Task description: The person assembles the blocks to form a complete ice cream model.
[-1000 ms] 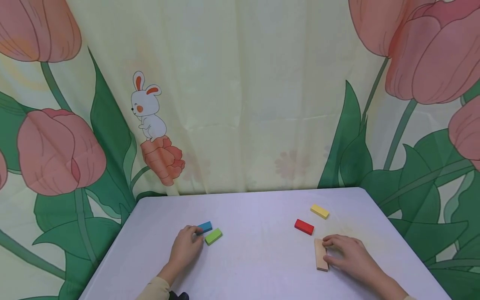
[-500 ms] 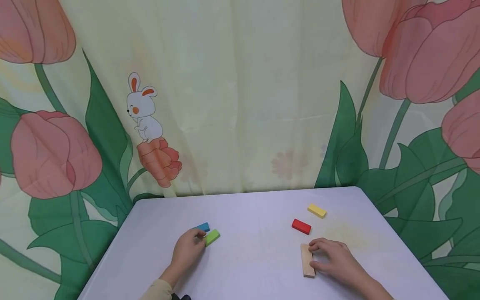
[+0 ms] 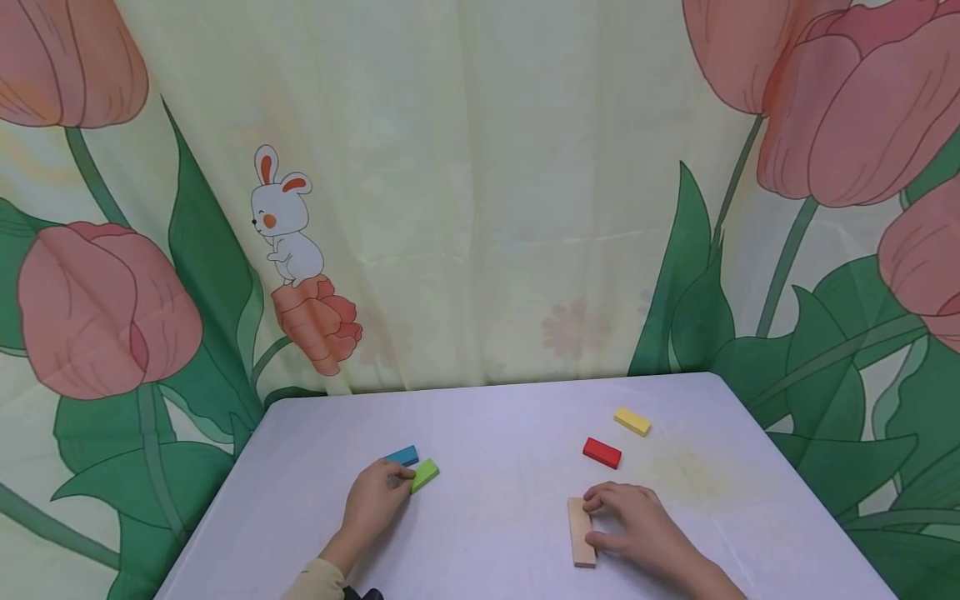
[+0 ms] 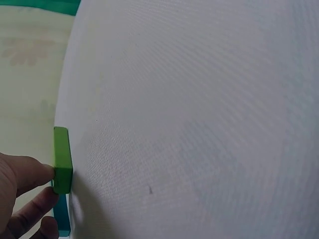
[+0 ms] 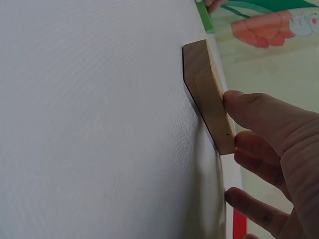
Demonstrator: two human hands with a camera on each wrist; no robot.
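Note:
My left hand (image 3: 375, 500) is at the left end of a green block (image 3: 425, 476), its thumb and index fingertip against that end in the left wrist view. Just behind lies a blue block (image 3: 405, 455), partly hidden by the fingers. On the right, my right hand (image 3: 637, 529) touches the right side of a plain wooden block (image 3: 581, 533), which lies lengthwise toward me. In the right wrist view the thumb and index finger rest along one side of this plain block (image 5: 204, 92), the other fingers spread apart.
A red block (image 3: 602, 452) and a yellow block (image 3: 632, 421) lie beyond the right hand. All stand on a white-covered table (image 3: 495, 433). A curtain (image 3: 480, 208) printed with tulips and a rabbit hangs behind the far edge.
My right hand has slid the plain wooden block leftward and slightly toward me. My left hand has shifted from the blue block to the green one. The view has turned slightly.

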